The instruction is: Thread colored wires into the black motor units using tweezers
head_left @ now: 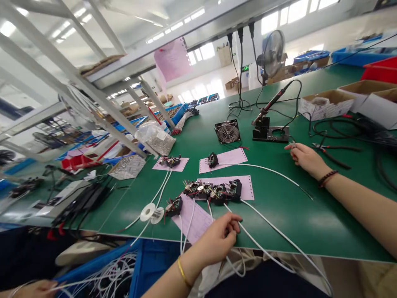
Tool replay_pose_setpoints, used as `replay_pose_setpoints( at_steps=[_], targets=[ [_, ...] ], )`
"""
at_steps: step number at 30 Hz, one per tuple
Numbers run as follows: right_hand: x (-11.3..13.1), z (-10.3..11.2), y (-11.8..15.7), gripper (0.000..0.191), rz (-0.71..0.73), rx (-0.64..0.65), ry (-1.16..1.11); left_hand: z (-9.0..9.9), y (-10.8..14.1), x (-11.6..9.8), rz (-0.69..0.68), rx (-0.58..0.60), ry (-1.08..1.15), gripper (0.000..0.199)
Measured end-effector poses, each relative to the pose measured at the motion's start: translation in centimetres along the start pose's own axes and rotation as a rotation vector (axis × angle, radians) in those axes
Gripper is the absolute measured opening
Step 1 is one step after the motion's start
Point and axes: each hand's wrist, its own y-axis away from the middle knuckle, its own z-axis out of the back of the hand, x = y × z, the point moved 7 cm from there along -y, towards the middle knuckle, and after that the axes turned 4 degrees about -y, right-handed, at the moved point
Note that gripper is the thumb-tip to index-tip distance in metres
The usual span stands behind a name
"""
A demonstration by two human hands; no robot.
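My left hand (221, 234) is at the table's front edge with its fingers curled. What they hold, if anything, is hidden; a white cable (248, 238) passes beside the fingertips. Just beyond it stand several small black modules with circuit boards and wires (218, 192), on pink paper slips (248, 188), white cables trailing from them. My right hand (305, 156) reaches to the right, thumb and fingers pinched at a small greyish thing (292, 144) too small to name. Close by its fingertips lie the black-handled pliers (338, 148), and beyond is a soldering iron (274, 101) in its stand (269, 131).
A square black fan (228, 131) lies mid-table. Another module (212, 160) sits behind. White reels (148, 211) are at left. Cardboard boxes (325, 105) stand at right. A blue crate (151, 265) holds cables below the edge; another person's hand (37, 288) is beside it.
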Motion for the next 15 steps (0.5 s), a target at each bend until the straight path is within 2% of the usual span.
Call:
replay_pose_setpoints(
  at_steps=[6, 15],
  targets=[
    [1.9, -0.2, 0.6, 0.052, 0.028, 0.046, 0.009, -0.2, -0.2, -0.3, -0.021, -0.061, -0.017, 0.039],
    [1.3, -0.1, 0.1, 0.044, 0.007, 0.065, 0.009, -0.6, 0.2, -0.5, -0.074, -0.104, -0.057, 0.043]
  ],
)
